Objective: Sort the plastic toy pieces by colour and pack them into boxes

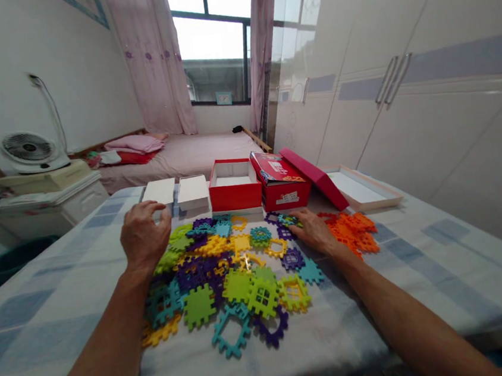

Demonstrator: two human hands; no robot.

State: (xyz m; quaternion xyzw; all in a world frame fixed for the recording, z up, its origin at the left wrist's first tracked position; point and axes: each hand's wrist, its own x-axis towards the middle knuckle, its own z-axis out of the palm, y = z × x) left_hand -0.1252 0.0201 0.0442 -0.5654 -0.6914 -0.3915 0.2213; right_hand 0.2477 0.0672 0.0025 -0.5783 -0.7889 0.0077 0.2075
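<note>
My left hand (pixel 145 236) is raised at the left edge of a pile of notched plastic building tiles (pixel 199 306). Its fingers are curled, with the thumb close to the forefinger, and nothing shows between them. At the pile's far right, my right hand (pixel 313 229) has its fingers and thumb on a small green and teal building tile (pixel 287 220); purple tiles lie under and beside it. The pile mixes lime green, yellow, purple and teal pieces, some solid and some with window-like cutouts. Orange tiles (pixel 357 233) lie in a separate heap right of my right hand.
Behind the pile stand two white boxes (pixel 192 193), an open red box (pixel 236 197) and a printed red box (pixel 284 184). A red lid (pixel 315 178) leans against it beside a shallow white tray (pixel 363 191). A checked cloth (pixel 423 289) covers the table.
</note>
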